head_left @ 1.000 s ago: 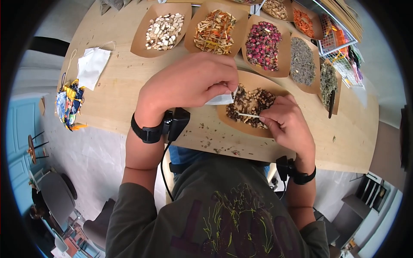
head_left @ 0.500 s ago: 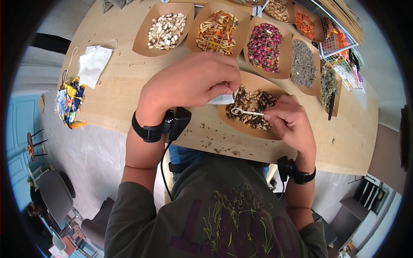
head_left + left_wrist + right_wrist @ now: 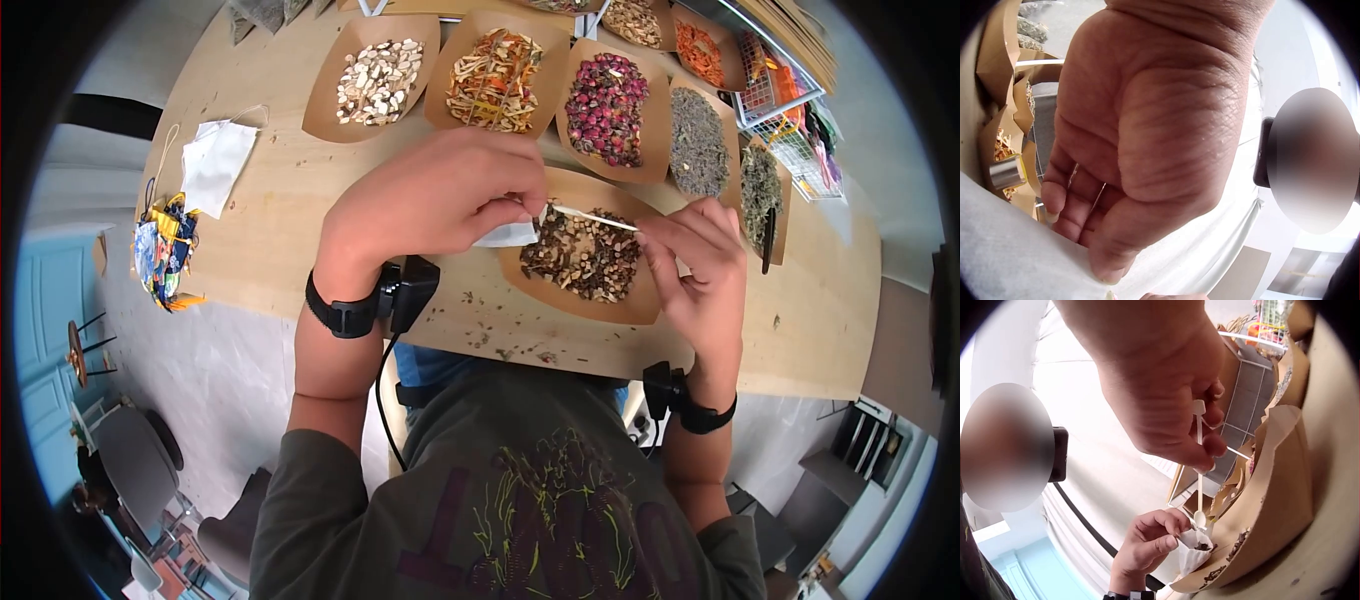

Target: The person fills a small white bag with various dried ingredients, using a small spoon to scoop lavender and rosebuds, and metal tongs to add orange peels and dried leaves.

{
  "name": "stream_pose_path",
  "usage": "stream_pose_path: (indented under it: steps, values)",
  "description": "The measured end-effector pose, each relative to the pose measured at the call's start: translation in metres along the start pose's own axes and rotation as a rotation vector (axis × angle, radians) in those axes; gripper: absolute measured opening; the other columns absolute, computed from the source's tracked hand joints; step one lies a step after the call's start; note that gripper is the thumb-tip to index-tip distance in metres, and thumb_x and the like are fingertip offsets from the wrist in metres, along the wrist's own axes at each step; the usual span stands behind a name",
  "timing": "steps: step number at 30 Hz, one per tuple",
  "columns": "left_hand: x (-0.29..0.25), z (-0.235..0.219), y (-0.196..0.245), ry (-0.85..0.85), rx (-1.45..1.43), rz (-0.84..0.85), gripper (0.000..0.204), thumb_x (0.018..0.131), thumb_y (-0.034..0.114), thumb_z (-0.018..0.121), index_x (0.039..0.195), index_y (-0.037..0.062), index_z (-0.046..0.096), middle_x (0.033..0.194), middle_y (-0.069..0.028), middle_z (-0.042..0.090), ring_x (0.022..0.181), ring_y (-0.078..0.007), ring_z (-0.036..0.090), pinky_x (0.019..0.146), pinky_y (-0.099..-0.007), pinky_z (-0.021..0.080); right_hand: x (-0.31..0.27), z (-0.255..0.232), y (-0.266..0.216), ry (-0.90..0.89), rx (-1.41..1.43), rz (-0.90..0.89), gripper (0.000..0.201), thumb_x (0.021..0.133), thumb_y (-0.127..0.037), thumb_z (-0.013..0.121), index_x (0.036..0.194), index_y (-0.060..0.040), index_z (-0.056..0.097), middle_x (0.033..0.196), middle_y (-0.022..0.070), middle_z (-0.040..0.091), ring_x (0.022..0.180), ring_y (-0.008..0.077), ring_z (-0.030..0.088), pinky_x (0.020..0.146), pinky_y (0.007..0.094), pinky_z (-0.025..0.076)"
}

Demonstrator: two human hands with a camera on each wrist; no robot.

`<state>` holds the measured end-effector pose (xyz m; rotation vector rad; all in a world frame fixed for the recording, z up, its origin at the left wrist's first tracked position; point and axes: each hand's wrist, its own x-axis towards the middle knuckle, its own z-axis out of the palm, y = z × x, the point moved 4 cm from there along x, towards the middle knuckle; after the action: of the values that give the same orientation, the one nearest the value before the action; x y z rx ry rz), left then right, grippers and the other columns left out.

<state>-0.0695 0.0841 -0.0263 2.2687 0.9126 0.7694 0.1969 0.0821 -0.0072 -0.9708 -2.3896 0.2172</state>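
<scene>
My left hand (image 3: 440, 190) pinches the rim of a small white cloth pouch (image 3: 508, 235) over the left side of a brown paper tray (image 3: 520, 285). Dark brown and tan chopped herb pieces (image 3: 585, 262) lie in that tray. Between thumb and fingertips, my right hand (image 3: 700, 265) holds a thin cream spoon (image 3: 605, 220) by its handle. The spoon's bowl is right at the pouch's mouth. In the right wrist view the pouch (image 3: 1192, 556) hangs with its mouth spread, dark bits showing inside. White cloth (image 3: 1029, 256) fills the lower left wrist view.
Paper trays behind hold pale slices (image 3: 380, 82), mixed strips (image 3: 492, 85), dried rosebuds (image 3: 605, 110) and grey-green herbs (image 3: 700, 145). Wire baskets (image 3: 810, 170) stand back right. Another white pouch (image 3: 215, 165) and a patterned bundle (image 3: 165, 245) lie left. Crumbs (image 3: 485, 335) dot the front edge.
My right hand has scooped in the herb tray, then lifted the spoon up and brought its bowl to the pouch's mouth. The left hand has stayed nearly still with the pouch.
</scene>
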Motion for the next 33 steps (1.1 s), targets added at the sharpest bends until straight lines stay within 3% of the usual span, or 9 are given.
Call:
stream_pose_path:
  steps: [9,15,18,22,27,33]
  values:
    - [0.001,0.001,0.000,0.000,-0.014,-0.010,0.010,0.091,0.001,0.078,0.098,0.0009,0.071,0.103,-0.0092,0.071,0.094,-0.0346,0.071,0.079,-0.0422,0.056,-0.006,0.037,0.015,-0.193,0.188,-0.021,0.018,0.082,-0.002,0.083,0.099,-0.0046,0.081,0.089,0.0075,0.073,0.092,0.0289,0.064,0.089,0.0432,0.047]
    - [0.001,0.001,0.000,0.006,-0.010,-0.004,0.010,0.091,0.001,0.078,0.098,0.0012,0.071,0.102,-0.0090,0.071,0.094,-0.0345,0.071,0.079,-0.0421,0.056,-0.008,0.014,0.024,-0.307,0.079,-0.001,0.018,0.077,0.006,0.078,0.092,-0.0047,0.079,0.086,0.0061,0.073,0.089,0.0291,0.064,0.086,0.0428,0.045]
    - [0.000,0.001,0.000,0.001,-0.005,-0.005,0.011,0.091,0.001,0.078,0.098,0.0012,0.070,0.103,-0.0089,0.071,0.094,-0.0347,0.072,0.079,-0.0423,0.056,-0.008,0.011,0.027,-0.186,0.092,0.034,0.017,0.077,0.007,0.077,0.090,-0.0046,0.078,0.083,0.0071,0.073,0.088,0.0300,0.065,0.087,0.0433,0.046]
    - [0.001,-0.004,0.002,-0.008,-0.007,0.013,0.011,0.091,0.001,0.078,0.098,0.0011,0.070,0.102,-0.0094,0.071,0.094,-0.0345,0.071,0.080,-0.0416,0.056,-0.009,0.015,0.023,-0.177,0.025,0.043,0.014,0.078,0.006,0.077,0.088,-0.0048,0.078,0.081,0.0086,0.074,0.087,0.0304,0.066,0.088,0.0426,0.047]
    - [-0.006,-0.013,0.002,0.003,-0.056,-0.018,0.011,0.091,0.001,0.078,0.098,0.0010,0.070,0.101,-0.0097,0.071,0.093,-0.0326,0.071,0.081,-0.0402,0.056,-0.010,0.029,0.007,-0.335,0.096,0.024,0.009,0.082,0.002,0.080,0.090,-0.0029,0.080,0.079,0.0090,0.074,0.082,0.0304,0.064,0.086,0.0423,0.046]
    - [-0.007,-0.016,-0.002,-0.025,-0.056,-0.093,0.011,0.091,0.000,0.078,0.098,0.0009,0.070,0.101,-0.0097,0.071,0.093,-0.0318,0.070,0.083,-0.0398,0.055,-0.011,0.038,0.010,-0.328,0.241,0.021,0.008,0.084,0.001,0.081,0.091,-0.0018,0.080,0.078,0.0102,0.074,0.080,0.0315,0.063,0.085,0.0429,0.047]
